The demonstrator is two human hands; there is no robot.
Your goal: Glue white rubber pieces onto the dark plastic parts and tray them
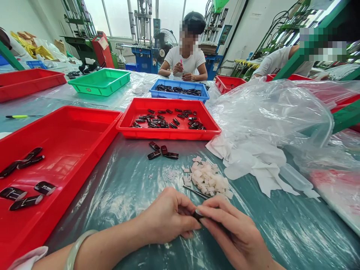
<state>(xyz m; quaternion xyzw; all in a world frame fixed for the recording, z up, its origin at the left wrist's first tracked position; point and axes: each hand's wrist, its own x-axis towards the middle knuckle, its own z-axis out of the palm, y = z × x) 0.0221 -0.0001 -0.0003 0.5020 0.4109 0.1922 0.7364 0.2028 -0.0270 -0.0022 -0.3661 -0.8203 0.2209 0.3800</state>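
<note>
Small glossy dark piece, mostly hidden, lower centre of frame, between fingertips: left hand pinches from left, right hand from right; neither nearer; long axis unclear.

The small piece we held looked dark, near black. We saw pale green on our bangle, blue-green on the tabletop, and creamy, faintly pink white on the heaped chips. Our middle tray and near left tray were plain red; we also saw a green tray and a blue tray.
</note>
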